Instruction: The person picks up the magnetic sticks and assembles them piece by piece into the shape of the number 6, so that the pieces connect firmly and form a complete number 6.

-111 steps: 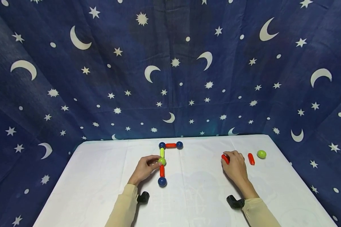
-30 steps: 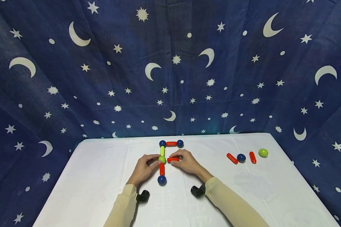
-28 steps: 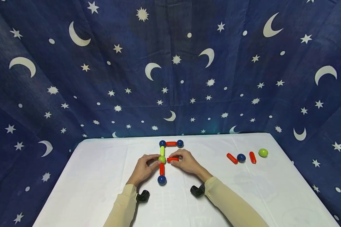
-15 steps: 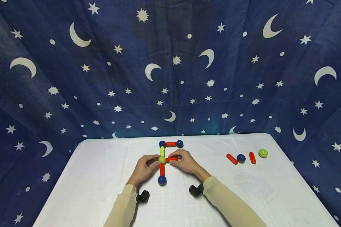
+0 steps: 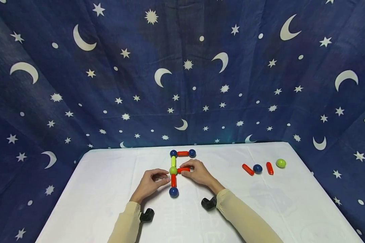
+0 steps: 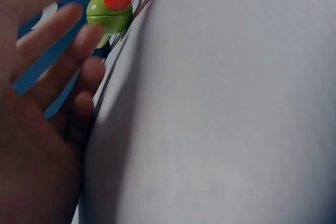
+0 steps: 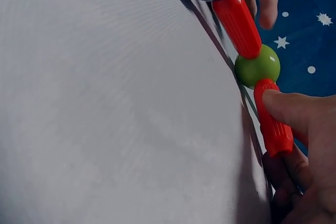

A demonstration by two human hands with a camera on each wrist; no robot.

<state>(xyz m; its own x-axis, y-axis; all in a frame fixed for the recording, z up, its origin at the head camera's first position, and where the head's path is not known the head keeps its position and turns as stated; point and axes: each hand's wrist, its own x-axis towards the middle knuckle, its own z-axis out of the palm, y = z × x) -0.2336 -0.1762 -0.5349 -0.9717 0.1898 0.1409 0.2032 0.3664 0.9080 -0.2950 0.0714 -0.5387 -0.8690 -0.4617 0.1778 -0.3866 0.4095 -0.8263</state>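
My right hand point(image 5: 198, 173) pinches a red rod point(image 7: 275, 129) between thumb and fingers; its far end meets the green ball point(image 5: 173, 170). My left hand point(image 5: 152, 182) is just left of that ball, thumb and fingers parted with nothing between them. In the left wrist view the green ball point(image 6: 109, 14) shows beyond the fingertips. From the ball a light green rod point(image 5: 173, 161) runs back to a blue ball point(image 5: 173, 153), which joins a red rod point(image 5: 183, 153) and a second blue ball point(image 5: 192, 153). Toward me, another red rod point(image 5: 173, 180) leads to a blue ball point(image 5: 174, 192).
On the right of the white table point(image 5: 109, 179) lie a loose red rod point(image 5: 247, 169), a blue ball point(image 5: 257, 168), another red rod point(image 5: 269, 168) and a green ball point(image 5: 281, 163). A dark blue star-patterned cloth point(image 5: 140, 84) hangs behind the table.
My right hand has brought a red rod from the right side to the green ball, closing the small gap. My left hand has let go of the green ball and drawn back left.
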